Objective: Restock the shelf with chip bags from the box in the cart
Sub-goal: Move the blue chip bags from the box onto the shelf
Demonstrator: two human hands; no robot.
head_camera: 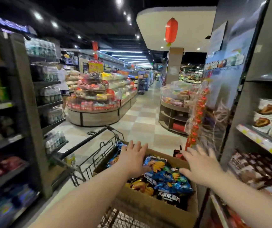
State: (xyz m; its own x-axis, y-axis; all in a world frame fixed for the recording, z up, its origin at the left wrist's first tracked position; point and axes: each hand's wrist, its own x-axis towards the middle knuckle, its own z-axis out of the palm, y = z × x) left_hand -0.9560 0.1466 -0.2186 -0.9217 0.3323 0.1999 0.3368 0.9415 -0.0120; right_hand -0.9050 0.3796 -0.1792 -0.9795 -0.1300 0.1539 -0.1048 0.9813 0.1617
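A brown cardboard box (150, 206) sits in a wire shopping cart (89, 163) low in the middle of the head view. Blue and black chip bags (168, 178) fill the box. My left hand (132, 159) stretches out over the box's left half with straight, spread fingers, just above the bags. My right hand (201, 167) hovers over the box's right edge, fingers also spread. Neither hand holds anything. A shelf (262, 142) with packaged snacks stands directly to the right of the cart.
Dark shelving (25, 112) with bottles and snack packs lines the left side. Round display stands (97, 102) of sweets and a second stand (174, 102) flank the tiled aisle ahead. A person (63, 84) stands far left by the bottles. Red hanging decorations (197, 116) dangle by the right shelf's end.
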